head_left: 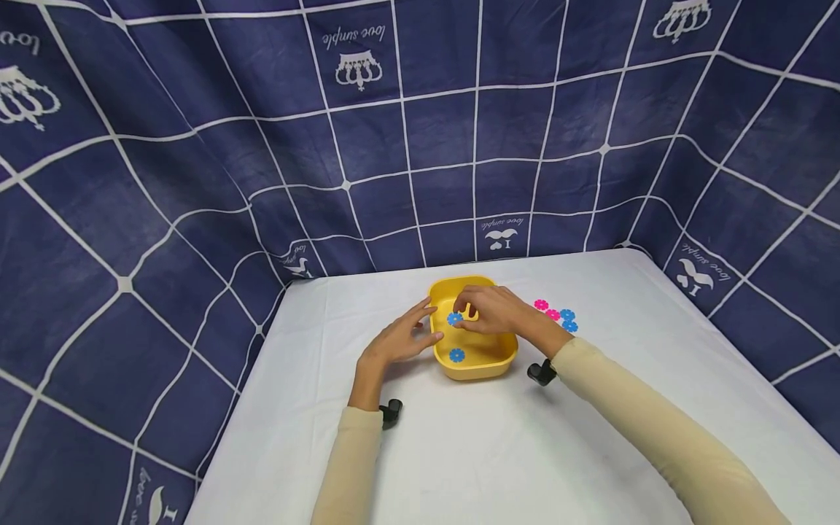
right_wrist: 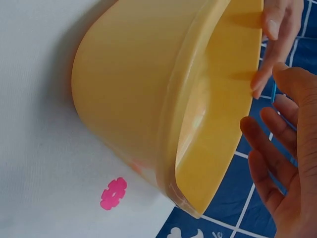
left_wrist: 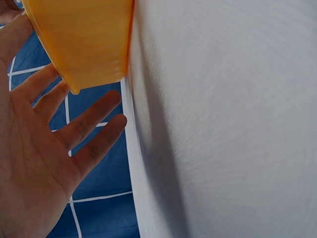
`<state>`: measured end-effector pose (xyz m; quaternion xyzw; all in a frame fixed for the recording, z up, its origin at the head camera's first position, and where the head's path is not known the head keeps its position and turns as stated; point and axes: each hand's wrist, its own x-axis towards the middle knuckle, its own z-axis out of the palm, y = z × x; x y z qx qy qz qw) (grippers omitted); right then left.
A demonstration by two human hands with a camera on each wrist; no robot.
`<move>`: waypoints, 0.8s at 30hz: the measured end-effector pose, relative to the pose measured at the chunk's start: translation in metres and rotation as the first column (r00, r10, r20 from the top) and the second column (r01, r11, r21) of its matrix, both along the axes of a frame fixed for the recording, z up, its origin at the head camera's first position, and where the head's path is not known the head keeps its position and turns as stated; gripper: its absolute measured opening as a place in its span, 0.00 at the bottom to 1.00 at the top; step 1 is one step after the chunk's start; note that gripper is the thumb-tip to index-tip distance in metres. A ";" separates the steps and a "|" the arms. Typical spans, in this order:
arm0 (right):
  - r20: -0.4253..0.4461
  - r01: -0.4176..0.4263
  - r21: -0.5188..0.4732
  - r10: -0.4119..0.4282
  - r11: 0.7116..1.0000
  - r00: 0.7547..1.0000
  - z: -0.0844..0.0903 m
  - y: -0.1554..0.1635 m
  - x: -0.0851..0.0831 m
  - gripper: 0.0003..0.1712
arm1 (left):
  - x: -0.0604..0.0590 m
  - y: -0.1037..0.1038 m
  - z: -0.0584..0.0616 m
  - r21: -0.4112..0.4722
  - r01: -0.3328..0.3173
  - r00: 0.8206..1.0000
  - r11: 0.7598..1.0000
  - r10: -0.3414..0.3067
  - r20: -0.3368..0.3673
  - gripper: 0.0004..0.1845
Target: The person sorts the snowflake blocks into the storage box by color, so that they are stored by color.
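Observation:
A yellow plastic box (head_left: 475,370) stands on the white table. Above its inside, my right hand (head_left: 494,308) pinches a blue snowflake disc (head_left: 455,319) between thumb and index finger; the right wrist view shows that disc edge-on (right_wrist: 274,91). Another blue disc (head_left: 456,355) lies in the near part of the box. At the box's left side is my left hand (head_left: 402,338), its fingers spread and its fingertips at the rim. In the left wrist view the left palm (left_wrist: 42,163) holds nothing. The right hand hides part of the box's far right side.
Right of the box lie pink discs (head_left: 541,304) and blue discs (head_left: 570,327) on the white tablecloth (head_left: 459,452). A dark blue checked curtain (head_left: 433,131) rises behind and on both sides. Black wrist cameras (head_left: 542,372) hang under both wrists.

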<state>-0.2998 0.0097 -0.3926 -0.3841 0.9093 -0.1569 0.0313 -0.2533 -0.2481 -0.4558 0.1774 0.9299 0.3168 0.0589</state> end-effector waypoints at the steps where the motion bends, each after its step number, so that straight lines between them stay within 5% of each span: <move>1: 0.001 -0.005 0.010 0.005 1.000 1.000 0.000 -0.001 -0.001 0.19 | 0.000 0.000 0.000 -0.003 0.000 1.000 1.000 0.000 0.001 0.43; 24: 0.093 -0.070 0.084 0.062 0.994 0.994 -0.012 -0.016 -0.010 0.16 | -0.004 -0.001 -0.001 0.004 0.006 1.000 1.000 -0.006 0.010 0.43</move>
